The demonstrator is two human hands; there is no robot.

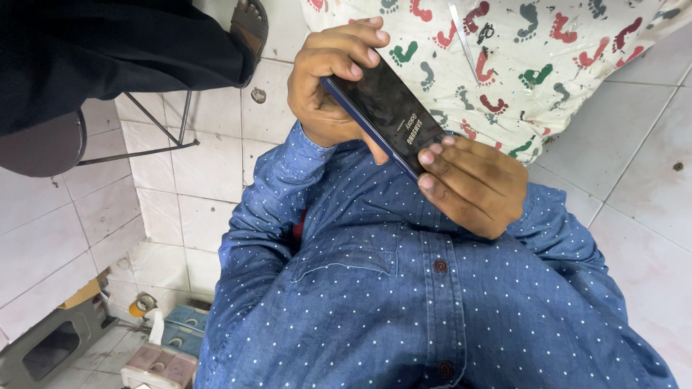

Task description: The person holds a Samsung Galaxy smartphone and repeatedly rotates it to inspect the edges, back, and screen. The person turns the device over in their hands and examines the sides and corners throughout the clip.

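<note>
Left fingers (353,45) curled over the top end of the dark phone (389,108), thumb tucked in behind, so definitely clamped on it, not loose. Left hand (324,83) up at centre top of the frame. Right fingertips (432,155) pressed against the lower end and long edge of that same phone, nails right at the blue side frame, also gripping, with the right hand (472,184) just below and right of centre. Held between both, then, glossy back turned up toward the camera.

Long axis running diagonally, upper left down to lower right, one hand at each end. Neither really nearer; left wrapped round more of it, right pinching at the seam. Can't tell if the back panel is lifting at all, edge too thin to read.

Going outward: blue dotted shirt (404,302) filling the lower middle, sleeves coming up to both wrists. Behind the phone, upper right, a white cloth with red and green footprints (548,65), a pair of thin tweezers (461,32) lying on it, well apart from the fingers. Nothing between hands and phone. Upper left, another person's dark trouser leg (108,50) and sandalled foot (249,25), plus a metal stool (43,148). Lower left, clutter on the tiled floor (209,166): a grey box (50,346), some small tools.
</note>
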